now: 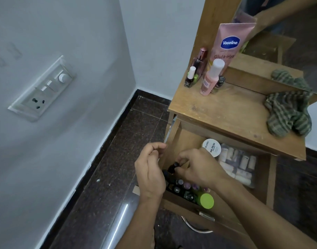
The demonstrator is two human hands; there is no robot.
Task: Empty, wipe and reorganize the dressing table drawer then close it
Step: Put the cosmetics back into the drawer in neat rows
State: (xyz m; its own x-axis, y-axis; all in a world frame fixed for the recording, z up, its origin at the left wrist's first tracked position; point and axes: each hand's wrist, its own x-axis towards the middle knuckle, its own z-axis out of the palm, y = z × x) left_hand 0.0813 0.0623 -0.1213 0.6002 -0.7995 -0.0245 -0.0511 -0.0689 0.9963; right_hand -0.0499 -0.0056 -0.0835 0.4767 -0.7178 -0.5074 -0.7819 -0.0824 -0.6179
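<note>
- Wooden drawer (188, 139) stands open under the dressing table top (226, 112), as we see from the head view.
- Our right hand (199, 168) pinches 1 dark bottle (173, 167) by its cap at the drawer's left side, above a row of small bottles (186, 187).
- Our left hand (150, 169) hovers at the drawer's left wall with its fingers curled; we cannot tell whether they hold anything.
- 1 white jar (211, 147) and 1 clear pouch (238, 164) lie further back.
- 1 striped cloth (288, 114) rests on the top.
</note>
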